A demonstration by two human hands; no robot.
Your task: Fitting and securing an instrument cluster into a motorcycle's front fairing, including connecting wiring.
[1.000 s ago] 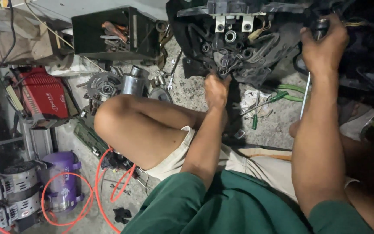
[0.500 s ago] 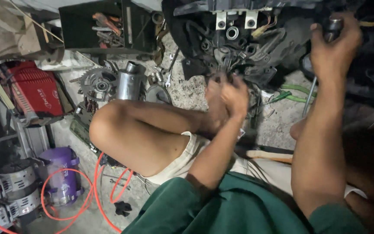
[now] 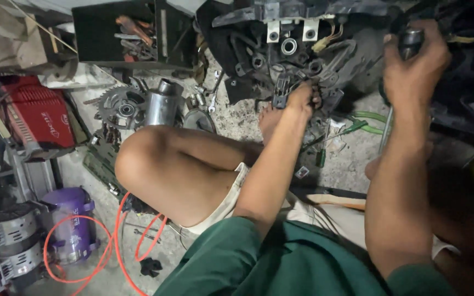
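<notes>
I sit on the floor with my bare left knee raised. My left hand reaches into the underside of a black machine housing, its fingers closed around a small black connector among wires and round bushings. My right hand grips the dark handle of a tool at the upper right, beside the black body of the machine. What the tool's tip touches is hidden.
An open black toolbox with hand tools stands at the back left. A toothed sprocket and a metal cylinder lie by my knee. A red case, a purple canister, an orange hose and green-handled screwdrivers lie around.
My left hand pulled back toward my knee half a second ago and has returned to the housing's wiring. My right hand stays on the tool handle. My view has shifted slightly.
</notes>
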